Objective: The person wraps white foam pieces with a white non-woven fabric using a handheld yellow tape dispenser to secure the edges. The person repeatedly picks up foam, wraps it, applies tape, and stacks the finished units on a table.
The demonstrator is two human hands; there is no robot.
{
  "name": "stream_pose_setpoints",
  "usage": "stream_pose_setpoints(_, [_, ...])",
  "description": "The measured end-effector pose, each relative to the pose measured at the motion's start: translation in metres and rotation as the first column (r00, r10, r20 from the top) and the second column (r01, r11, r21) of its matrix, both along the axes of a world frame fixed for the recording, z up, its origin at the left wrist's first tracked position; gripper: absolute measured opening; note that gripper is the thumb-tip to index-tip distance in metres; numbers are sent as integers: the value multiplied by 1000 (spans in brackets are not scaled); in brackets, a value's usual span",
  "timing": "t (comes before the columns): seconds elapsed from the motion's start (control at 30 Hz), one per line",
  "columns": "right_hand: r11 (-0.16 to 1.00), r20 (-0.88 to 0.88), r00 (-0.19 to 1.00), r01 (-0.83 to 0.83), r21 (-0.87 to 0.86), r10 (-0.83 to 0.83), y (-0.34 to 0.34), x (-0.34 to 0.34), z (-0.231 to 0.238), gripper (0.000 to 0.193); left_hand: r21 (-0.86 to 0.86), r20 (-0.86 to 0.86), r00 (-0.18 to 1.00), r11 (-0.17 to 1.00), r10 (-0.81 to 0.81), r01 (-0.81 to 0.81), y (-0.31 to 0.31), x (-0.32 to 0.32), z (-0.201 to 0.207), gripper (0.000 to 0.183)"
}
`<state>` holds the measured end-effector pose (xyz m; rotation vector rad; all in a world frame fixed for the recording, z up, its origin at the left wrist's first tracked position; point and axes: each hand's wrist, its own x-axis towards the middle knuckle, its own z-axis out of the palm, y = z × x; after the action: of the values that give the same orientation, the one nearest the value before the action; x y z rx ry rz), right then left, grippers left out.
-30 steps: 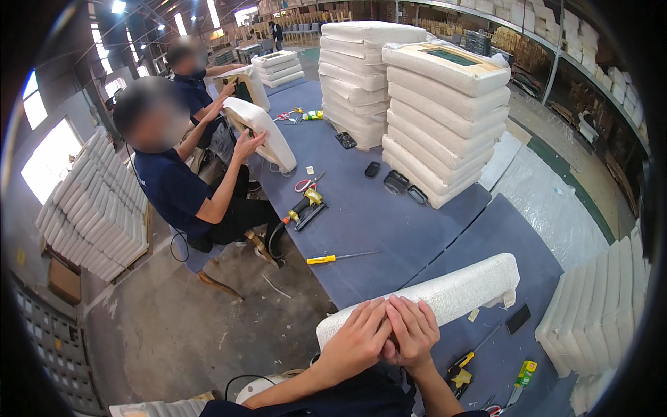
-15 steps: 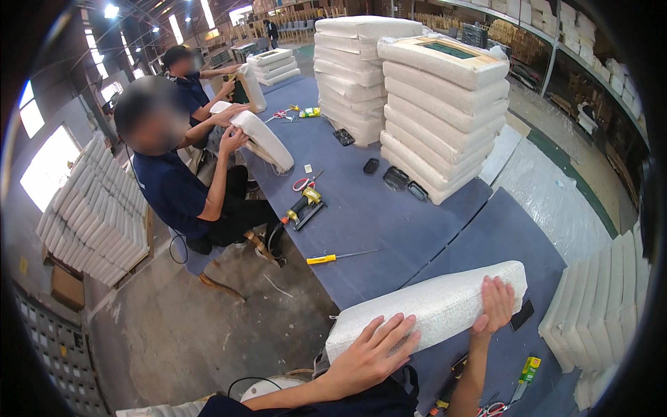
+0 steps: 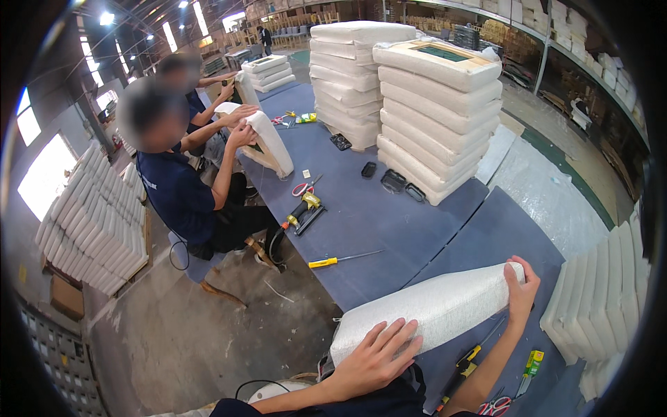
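A white fabric-covered seat cushion (image 3: 431, 306) stands on its long edge at the near side of the blue-grey table, in front of me. My left hand (image 3: 379, 354) lies on the cushion's near left part, fingers spread over the cloth. At its right end, my right hand (image 3: 521, 288) grips the corner, with the thumb on the side facing me and the fingers bent over the top. The cushion's underside and far face are hidden. Below my right forearm lies a partly covered tool (image 3: 455, 382) with a black and yellow body.
Ahead lie a yellow-handled screwdriver (image 3: 323, 263), a staple gun (image 3: 304, 212) and red-handled scissors (image 3: 306, 187). Tall cushion stacks (image 3: 438, 118) stand beyond; more cushions (image 3: 601, 292) are at right. Red-handled scissors (image 3: 495, 406) lie nearby. Two co-workers sit at left, handling cushions.
My right hand has moved from the cushion's side to its far right corner and now grips it. The left hand stays on the cloth. The nearer co-worker's cushion has tilted more upright.
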<state>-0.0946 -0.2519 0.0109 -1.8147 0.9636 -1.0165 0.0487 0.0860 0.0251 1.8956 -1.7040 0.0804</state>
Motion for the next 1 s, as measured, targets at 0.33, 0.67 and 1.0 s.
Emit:
stream_pose_setpoints(0.33, [987,-12,999,37,155,-36,25,-16,-4,41,64,45,996,995,72,-74,1,5,10,67])
stream_pose_setpoints(0.67, [817,768,609,-330,473,-199,47,18,-123,58,-85,-87,955,954,282,-289,0,28,17,78])
stream_pose_setpoints(1.0, [426,411,776,-204,881,-479,126,48,-282,57,-22,-25,977,977,210,-211,70,54,19,83])
